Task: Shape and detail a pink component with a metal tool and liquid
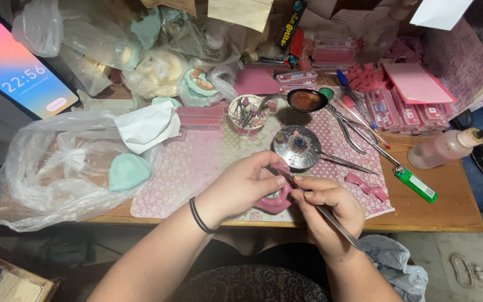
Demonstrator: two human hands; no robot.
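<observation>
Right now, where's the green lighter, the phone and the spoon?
green lighter (pixel 416 185): head view, middle of its green body.
phone (pixel 20 70): head view, centre of its lit screen.
spoon (pixel 306 100): head view, inside its dark bowl.

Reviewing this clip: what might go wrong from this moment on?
The right hand works a thin metal tool at the pink wax piece in the left hand; a slip might jab the fingers. The hands sit at the table edge, so the piece may drop off. The round metal burner stands close ahead; a reach might knock it.
</observation>
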